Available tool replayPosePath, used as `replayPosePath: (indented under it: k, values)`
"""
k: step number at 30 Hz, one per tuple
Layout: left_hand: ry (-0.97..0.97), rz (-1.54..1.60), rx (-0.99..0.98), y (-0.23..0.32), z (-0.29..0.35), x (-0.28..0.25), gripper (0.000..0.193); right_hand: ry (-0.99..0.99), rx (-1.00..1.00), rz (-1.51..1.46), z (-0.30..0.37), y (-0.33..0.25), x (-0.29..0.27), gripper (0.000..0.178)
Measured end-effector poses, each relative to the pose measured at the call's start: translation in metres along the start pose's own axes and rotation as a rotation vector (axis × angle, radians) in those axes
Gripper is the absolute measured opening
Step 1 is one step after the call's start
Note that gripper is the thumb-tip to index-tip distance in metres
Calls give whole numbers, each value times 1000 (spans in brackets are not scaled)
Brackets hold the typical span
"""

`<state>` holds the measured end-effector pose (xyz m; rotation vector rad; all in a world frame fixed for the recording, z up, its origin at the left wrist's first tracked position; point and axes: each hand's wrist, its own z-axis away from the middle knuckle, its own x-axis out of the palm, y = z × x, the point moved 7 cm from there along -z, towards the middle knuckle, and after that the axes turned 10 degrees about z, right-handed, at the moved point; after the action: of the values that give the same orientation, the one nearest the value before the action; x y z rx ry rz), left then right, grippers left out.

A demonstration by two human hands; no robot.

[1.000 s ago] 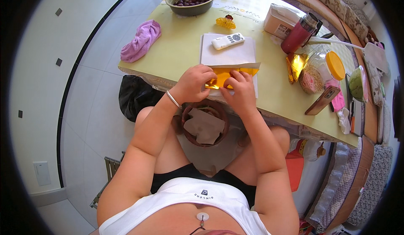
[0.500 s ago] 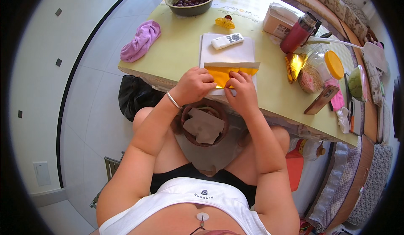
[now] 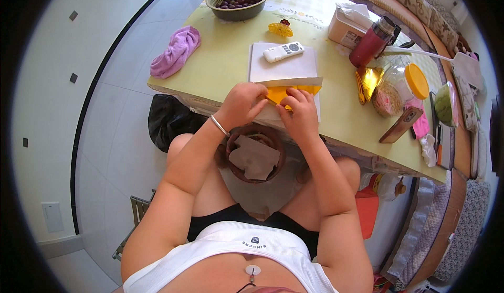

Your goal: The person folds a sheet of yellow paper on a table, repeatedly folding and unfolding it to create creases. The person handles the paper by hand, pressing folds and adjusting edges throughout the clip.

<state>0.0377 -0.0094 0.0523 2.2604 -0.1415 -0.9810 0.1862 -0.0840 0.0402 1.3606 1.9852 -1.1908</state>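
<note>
Near the front edge of the table, a sheet of gold foil paper point(image 3: 277, 93) with a grey-brown strip along its far side lies over white paper point(image 3: 262, 70). My left hand point(image 3: 243, 104) pinches its left end, fingers curled, with a bracelet at the wrist. My right hand point(image 3: 300, 113) is closed on its near edge, thumb and fingertips together. That near edge looks turned up between my hands; my fingers hide part of it. A white remote control point(image 3: 284, 51) rests on the white paper, just beyond the foil.
Right of my hands are folded gold foil point(image 3: 368, 82), a jar with a yellow lid point(image 3: 416, 81), a red thermos point(image 3: 371, 44) and a phone point(image 3: 401, 125). A basket of dark fruit point(image 3: 237, 12) and a purple cloth point(image 3: 177, 51) stand left. Below sits a brown bin point(image 3: 231, 169).
The near edge of the foil has come up and less gold shows. My left hand has turned slightly at the left end; my right hand has shifted a little left.
</note>
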Motion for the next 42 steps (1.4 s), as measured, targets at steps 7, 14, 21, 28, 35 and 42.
replayPosePath:
  k: [7,14,21,28,35,42]
  values:
    - [135,9,-59,-20,-10,-8,37,50,102,2,2,8,5,16]
    - [165,-27,-164,-36,-14,2,43,35,107,70,0,7,7,17]
    - [158,-89,-189,-38,-17,6,42,60,91,116,-1,2,8,23]
    - [161,-123,-154,-34,-20,10,45,72,15,185,-3,0,9,36]
    - [229,-251,-115,-24,-18,7,41,80,-12,282,-4,-6,11,33]
    - [66,-302,129,25,-3,22,32,64,3,282,-4,-3,13,31]
